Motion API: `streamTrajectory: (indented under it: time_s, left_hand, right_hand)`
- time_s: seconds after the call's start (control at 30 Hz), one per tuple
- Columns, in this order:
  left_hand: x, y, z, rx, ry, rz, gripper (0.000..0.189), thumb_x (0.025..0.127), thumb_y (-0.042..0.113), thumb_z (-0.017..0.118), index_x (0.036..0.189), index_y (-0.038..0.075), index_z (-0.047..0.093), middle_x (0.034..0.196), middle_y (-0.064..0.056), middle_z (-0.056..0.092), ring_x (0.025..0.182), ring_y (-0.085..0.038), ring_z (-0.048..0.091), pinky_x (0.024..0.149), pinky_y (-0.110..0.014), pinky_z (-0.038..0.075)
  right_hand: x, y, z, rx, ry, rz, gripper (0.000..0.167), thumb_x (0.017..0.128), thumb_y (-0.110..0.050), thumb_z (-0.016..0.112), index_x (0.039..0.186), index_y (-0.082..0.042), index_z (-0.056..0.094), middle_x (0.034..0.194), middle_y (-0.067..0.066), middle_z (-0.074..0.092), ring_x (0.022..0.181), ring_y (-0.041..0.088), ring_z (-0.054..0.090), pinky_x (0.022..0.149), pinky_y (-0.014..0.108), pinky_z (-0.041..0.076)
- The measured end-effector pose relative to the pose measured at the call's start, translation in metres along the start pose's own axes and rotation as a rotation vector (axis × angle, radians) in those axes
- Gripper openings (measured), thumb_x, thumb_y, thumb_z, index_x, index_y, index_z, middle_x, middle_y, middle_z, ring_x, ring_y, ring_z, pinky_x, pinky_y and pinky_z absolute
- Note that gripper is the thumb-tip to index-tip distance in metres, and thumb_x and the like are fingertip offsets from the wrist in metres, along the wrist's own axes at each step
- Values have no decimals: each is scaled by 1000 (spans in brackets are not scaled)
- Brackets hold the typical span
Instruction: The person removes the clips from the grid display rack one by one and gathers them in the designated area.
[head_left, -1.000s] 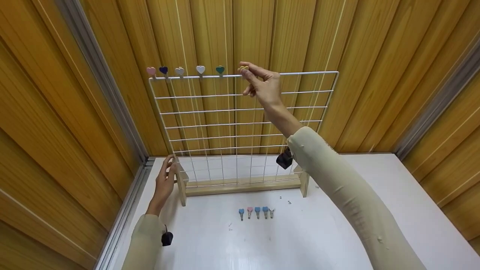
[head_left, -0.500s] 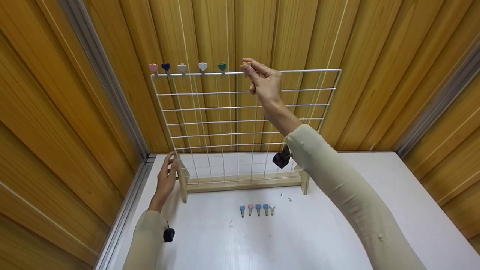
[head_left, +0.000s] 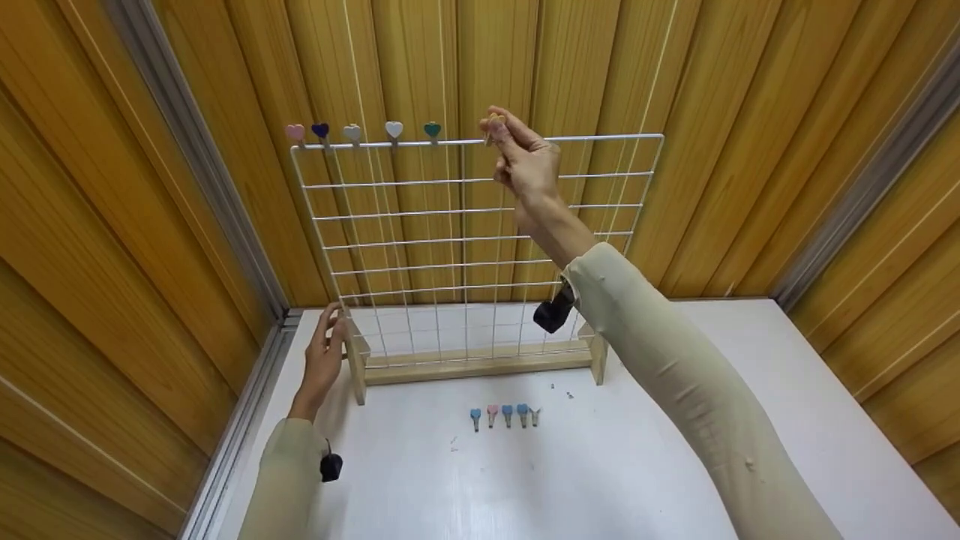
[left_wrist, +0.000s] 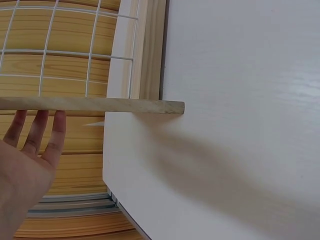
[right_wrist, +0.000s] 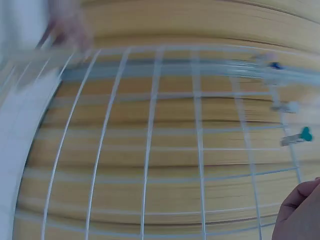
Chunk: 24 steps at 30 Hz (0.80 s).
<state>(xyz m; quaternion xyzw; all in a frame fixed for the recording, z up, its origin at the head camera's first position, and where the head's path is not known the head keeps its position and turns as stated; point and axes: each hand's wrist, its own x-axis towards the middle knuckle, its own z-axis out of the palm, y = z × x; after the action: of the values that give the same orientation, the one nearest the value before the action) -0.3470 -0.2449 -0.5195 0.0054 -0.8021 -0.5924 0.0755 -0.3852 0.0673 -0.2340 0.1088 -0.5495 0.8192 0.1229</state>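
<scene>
From our right grip [head_left: 531, 161], we have bare top bar [head_left: 604, 138] toward 3 o'clock, up to its corner. Between 9 and 10 o'clock a short gap ends at a green heart clip [head_left: 433, 130], with four others farther along. The wire grid [head_left: 463, 212] bars us at 7 o'clock. At 6 o'clock a clip row [head_left: 507, 412] interrupts the table [head_left: 420, 480]; we could pass either side.

The bare right hand [head_left: 531, 159] is pinching high above the white bench [head_left: 420, 487]; the bare left hand [head_left: 323, 361] is holding its fingers nearly straight near the bench's far left corner.
</scene>
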Motion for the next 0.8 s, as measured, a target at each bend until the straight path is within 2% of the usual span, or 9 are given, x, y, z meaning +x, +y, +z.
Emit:
streamTrajectory:
  time_s: [0.07, 0.23, 0.5, 0.67, 0.8]
  left_hand:
    - [1, 0, 0, 3, 1, 1, 53, 112, 44, 31, 162, 27, 22, 161, -18, 31, 138, -40, 46, 109, -59, 46]
    - [5, -4, -1, 3, 6, 0, 53, 112, 43, 31, 162, 27, 22, 162, -18, 31, 137, -39, 46, 109, -60, 47]
    - [7, -13, -11, 17, -1, -21, 55, 112, 47, 29, 163, 29, 19, 163, -17, 28, 137, -38, 45, 110, -58, 46]
    - [10, -11, -15, 9, 17, -20, 55, 112, 46, 28, 163, 28, 19, 163, -17, 29, 136, -37, 45, 111, -58, 45]
    - [12, -8, -18, 3, 16, -19, 56, 111, 48, 29, 163, 30, 18, 163, -16, 28, 138, -37, 43, 112, -58, 44]
  right_hand:
    - [0, -2, -6, 11, -5, -6, 32, 101, -15, 63, 130, -5, 69, 98, -2, 77, 49, 0, 42, 46, 13, 33]
    - [-5, 1, -28, -54, -41, -60, 34, 101, -12, 63, 132, -1, 67, 94, -7, 77, 50, 1, 45, 46, 13, 38]
    - [-20, 12, -65, -150, -77, -43, 30, 100, -16, 65, 126, -4, 71, 95, -7, 78, 53, 0, 49, 49, 13, 42]
    - [-29, 15, -85, -196, -116, -28, 34, 101, -15, 65, 131, 1, 67, 96, -7, 78, 57, 2, 53, 52, 15, 46]
    - [-36, 17, -100, -211, -124, -31, 27, 101, -10, 64, 126, -4, 72, 94, -6, 78, 64, 5, 59, 56, 16, 49]
